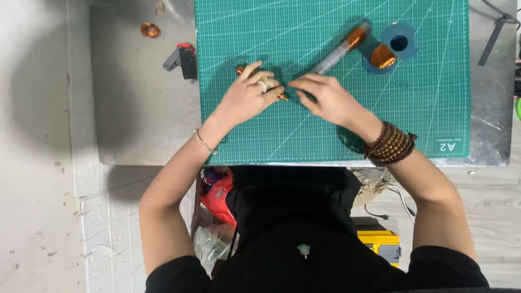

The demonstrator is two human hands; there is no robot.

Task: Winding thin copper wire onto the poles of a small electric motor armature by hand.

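Left hand (247, 96) curled down on the cutting mat (325, 130), fingers (255, 70) bent and pressed over a small copper-wound rod (283, 97); one copper end peeking out past the fingertips, the other end showing behind the index finger. Ring on one finger, thin bracelet (204, 142) at the wrist. Grasping the rod, by the look of it, though the underside of the grip stays hidden.

Right hand (325, 97) flat and low, fingers (301, 84) stretched toward the left fingertips, nearly meeting them right at the rod's end. Loosely extended rather than clenched; whether pinching anything, cannot tell. Stacked brown bead bracelets (392, 144) around that wrist.

Just beyond the right fingers, a grey cylinder (341, 49) with a copper winding near its far end, lying diagonally. Further out, a blue spool (392, 48) of copper wire, tipped on its side.

Green gridded mat over a grey metal table (141, 119). Well left of the left fingers, a black and red tool (183, 58) and a small copper coil (150, 30). Pale floor below, a yellow box (380, 243) and red bag (220, 195) under the table edge.
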